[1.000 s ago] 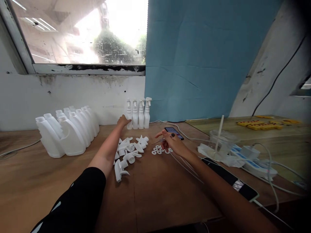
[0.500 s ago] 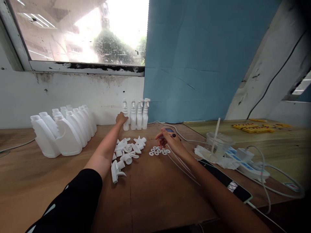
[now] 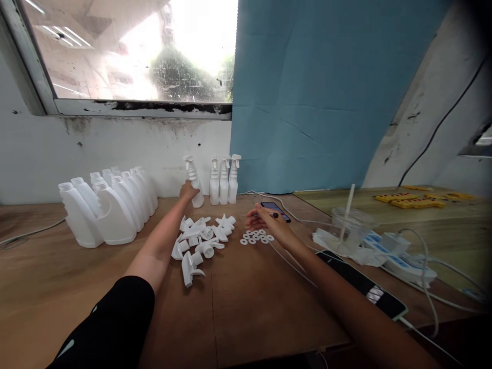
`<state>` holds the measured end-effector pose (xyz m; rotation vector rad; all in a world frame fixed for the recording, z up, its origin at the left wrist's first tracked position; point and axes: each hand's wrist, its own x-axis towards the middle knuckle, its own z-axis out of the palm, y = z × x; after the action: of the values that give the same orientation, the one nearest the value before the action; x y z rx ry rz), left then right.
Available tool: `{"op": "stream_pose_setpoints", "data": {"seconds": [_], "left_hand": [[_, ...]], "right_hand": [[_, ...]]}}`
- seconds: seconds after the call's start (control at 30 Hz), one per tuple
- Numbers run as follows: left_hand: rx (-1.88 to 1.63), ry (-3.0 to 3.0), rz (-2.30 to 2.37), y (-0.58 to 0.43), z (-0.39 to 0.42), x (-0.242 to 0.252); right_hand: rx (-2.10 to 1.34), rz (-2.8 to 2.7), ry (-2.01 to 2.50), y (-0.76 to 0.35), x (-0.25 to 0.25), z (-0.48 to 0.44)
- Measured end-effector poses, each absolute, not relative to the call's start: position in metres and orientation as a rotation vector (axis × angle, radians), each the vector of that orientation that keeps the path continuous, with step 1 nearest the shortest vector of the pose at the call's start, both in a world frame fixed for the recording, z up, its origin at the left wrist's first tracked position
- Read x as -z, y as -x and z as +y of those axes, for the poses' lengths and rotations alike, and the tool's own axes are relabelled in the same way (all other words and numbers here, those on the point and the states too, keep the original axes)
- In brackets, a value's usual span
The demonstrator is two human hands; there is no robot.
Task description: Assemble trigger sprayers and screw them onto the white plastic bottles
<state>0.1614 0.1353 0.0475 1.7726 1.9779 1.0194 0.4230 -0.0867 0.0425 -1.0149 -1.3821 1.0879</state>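
Note:
My left hand [image 3: 188, 191] reaches far across the wooden table [image 3: 246, 302] and grips a white spray bottle [image 3: 193, 180] near its base, tilting it to the left, away from three upright spray bottles [image 3: 223, 179] by the wall. My right hand [image 3: 265, 221] hovers over a small cluster of white washers [image 3: 256, 237], its fingers pinched on a thin pointed tool [image 3: 265, 216] with a dark end. Between my arms lies a heap of white trigger sprayer heads [image 3: 202, 238].
Several capless white bottles [image 3: 109, 205] stand in rows at the left. A phone [image 3: 274, 210] lies behind my right hand, another phone [image 3: 365, 284] near the right edge. A clear cup with a stick [image 3: 348, 218], a power strip [image 3: 400, 256] and cables crowd the right.
My left hand closed on the leftmost spray bottle and tipped it leftward, apart from the row. My right hand stayed above the washers with the tool.

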Motion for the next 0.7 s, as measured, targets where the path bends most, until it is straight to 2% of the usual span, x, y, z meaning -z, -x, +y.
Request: {"op": "stream_pose_setpoints", "data": {"seconds": [0.2, 0.37, 0.53, 0.7], "left_hand": [[-1.075, -1.904, 1.828, -0.145, 0.088, -0.076], [-1.002, -2.175, 1.515, -0.114, 0.010, -0.107], [-0.503, -2.644, 1.072, -0.107, -0.069, -0.130], [-0.052, -2.715, 0.807, -0.126, -0.103, -0.140]], "right_hand": [[-1.468, -1.163, 0.778, -0.417, -0.051, -0.096], [-1.472, -1.153, 0.687, -0.415, -0.050, -0.097], [-1.311, -1.277, 0.687, -0.414, -0.041, -0.092], [-1.145, -1.316, 0.627, -0.411, -0.035, -0.094]]}}
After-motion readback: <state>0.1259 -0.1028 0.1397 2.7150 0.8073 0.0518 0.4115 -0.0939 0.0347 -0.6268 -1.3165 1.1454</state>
